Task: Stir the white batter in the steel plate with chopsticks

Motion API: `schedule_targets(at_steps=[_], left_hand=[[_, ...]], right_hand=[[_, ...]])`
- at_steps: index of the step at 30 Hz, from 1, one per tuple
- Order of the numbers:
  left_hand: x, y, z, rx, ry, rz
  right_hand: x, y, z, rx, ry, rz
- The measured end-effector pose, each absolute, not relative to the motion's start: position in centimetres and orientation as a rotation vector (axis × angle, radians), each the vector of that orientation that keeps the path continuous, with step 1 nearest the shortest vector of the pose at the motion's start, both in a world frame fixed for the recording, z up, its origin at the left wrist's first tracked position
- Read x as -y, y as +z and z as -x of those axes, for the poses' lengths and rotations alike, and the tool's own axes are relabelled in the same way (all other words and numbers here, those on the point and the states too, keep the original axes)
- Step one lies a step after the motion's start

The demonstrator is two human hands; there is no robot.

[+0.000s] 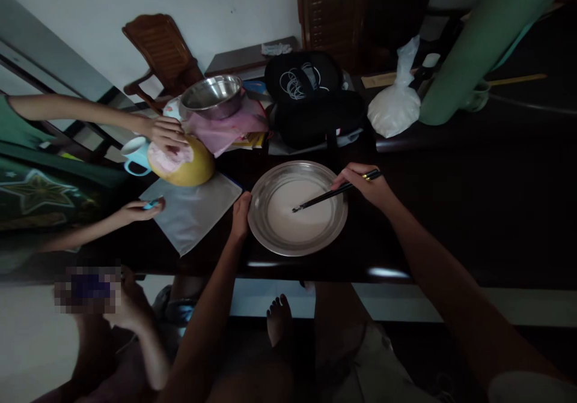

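Observation:
A wide stainless steel bowl (255,214) stands on the dark table with a whitish mixture (295,223) in its bottom. My left hand (241,215) grips the bowl's left rim. Above the right rim, my right hand (363,182) is closed around a pair of black chopsticks (322,197) with gold bands. They slant down to the left, and their tips reach the whitish mixture. A little of it seems to cling to the tips.
To the left, another person's hand (167,134) rests on a large yellow fruit, perhaps a pomelo (196,166); that person's other hand (137,211) holds a small blue object. Behind stand a metal basin (211,99), a black case (315,115), a tied bag (394,112) and a green flask (473,54).

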State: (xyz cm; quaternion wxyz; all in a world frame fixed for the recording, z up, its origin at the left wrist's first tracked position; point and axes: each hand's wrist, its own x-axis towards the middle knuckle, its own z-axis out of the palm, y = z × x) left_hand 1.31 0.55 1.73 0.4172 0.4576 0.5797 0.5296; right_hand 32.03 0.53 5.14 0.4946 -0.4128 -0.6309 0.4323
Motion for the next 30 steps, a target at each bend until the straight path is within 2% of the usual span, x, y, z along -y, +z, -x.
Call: schedule_targets(at_steps=[18,25,30], left_hand=[[-0.51,1.6,-1.31,-1.458,1.338,-1.135],[-0.5,1.72,-1.31,-1.459,1.338,-1.143],[-0.43,2.03,-1.45,-1.466,1.336,-1.152]], right_hand=[[-0.43,4.98,-32.0,1.524,1.149,0.953],[-0.66,5.14,-32.32,1.476,1.029,1.027],[-0.51,4.85,-32.09,1.497,1.148,0.959]])
